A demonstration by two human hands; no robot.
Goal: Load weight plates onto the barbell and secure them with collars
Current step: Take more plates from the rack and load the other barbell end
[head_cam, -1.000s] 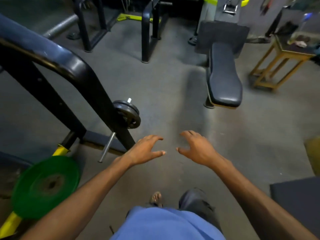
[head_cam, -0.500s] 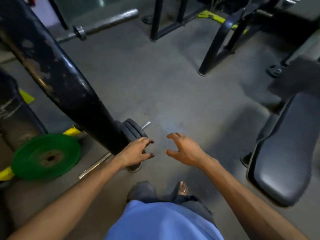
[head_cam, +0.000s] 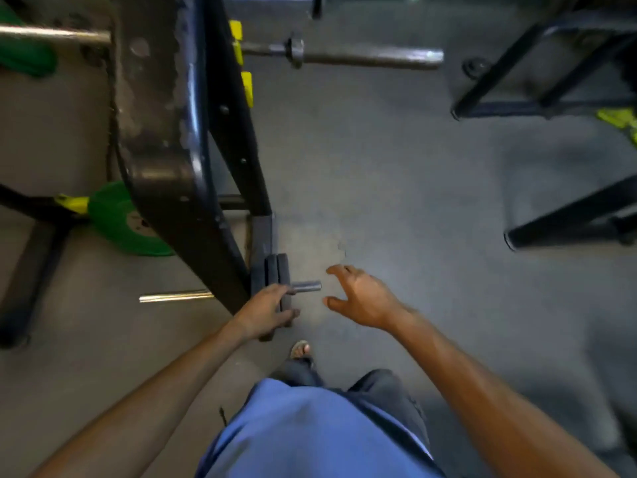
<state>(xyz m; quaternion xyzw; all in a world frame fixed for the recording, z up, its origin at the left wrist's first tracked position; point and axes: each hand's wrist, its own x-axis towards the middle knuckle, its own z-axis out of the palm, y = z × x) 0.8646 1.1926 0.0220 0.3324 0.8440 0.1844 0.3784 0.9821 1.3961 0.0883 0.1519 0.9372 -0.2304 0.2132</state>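
- Left hand (head_cam: pixel 267 310) closes over the small black plates (head_cam: pixel 275 274) stored on a horizontal peg (head_cam: pixel 306 286).
- Peg points rightward toward the spread, empty right hand (head_cam: pixel 362 298).

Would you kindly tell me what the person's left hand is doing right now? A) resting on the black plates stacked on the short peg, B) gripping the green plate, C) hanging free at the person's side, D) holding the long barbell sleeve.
A: the left hand lies against the black plates on the peg, while the right hand is open and apart.
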